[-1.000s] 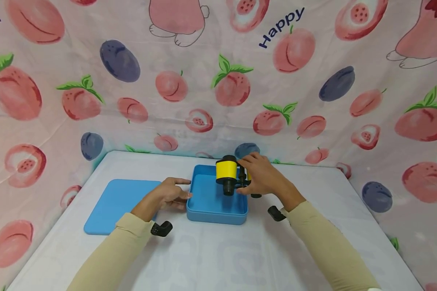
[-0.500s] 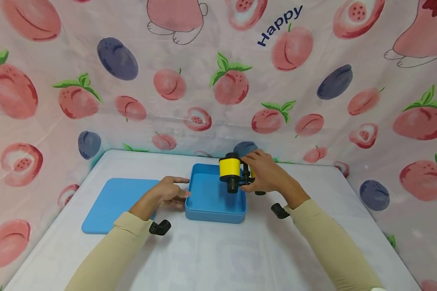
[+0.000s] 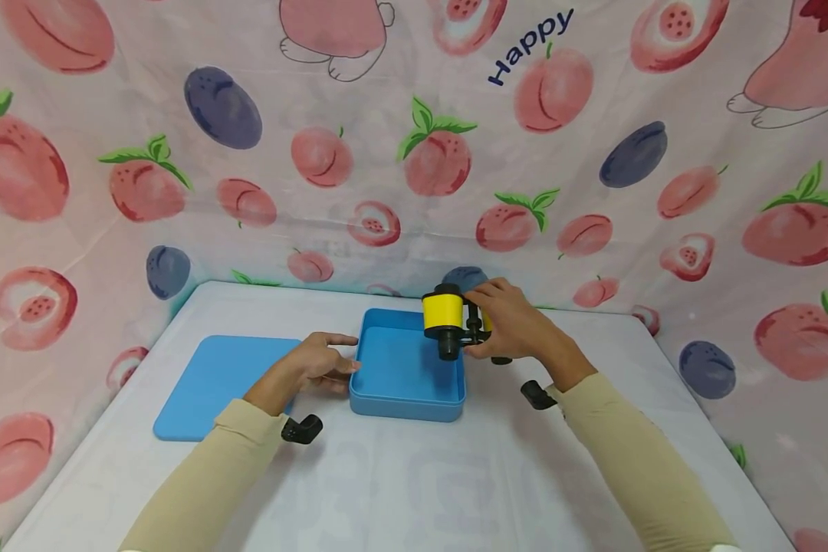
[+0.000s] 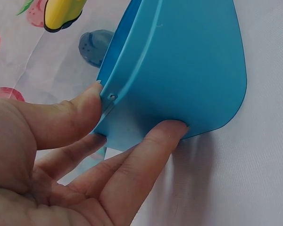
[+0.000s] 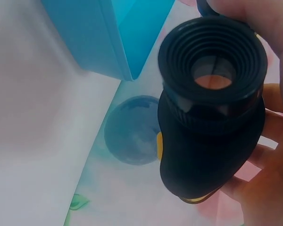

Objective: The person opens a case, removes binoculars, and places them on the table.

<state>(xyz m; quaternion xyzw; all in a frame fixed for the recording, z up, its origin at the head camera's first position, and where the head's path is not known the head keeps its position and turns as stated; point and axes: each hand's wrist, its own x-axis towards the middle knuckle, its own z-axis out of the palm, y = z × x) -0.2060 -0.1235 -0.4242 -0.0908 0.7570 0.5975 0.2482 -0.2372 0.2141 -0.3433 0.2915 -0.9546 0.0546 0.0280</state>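
The left hand [image 3: 317,362], its grip spread, touches the left side of the blue box [image 3: 407,409], seemingly steadying it on the counter [image 3: 414,491], while the right hand [image 3: 517,318] clasps the binoculars [image 3: 443,313], apparently bearing their weight near the box's right rim.

1. In the head view, the right hand [image 3: 514,318] largely hides one barrel of the binoculars [image 3: 443,313].
2. The left hand [image 3: 317,364] and sleeve [image 3: 193,475] cover part of the blue lid [image 3: 224,383].
3. The left wrist view's top edge crops the blue box [image 4: 193,61].
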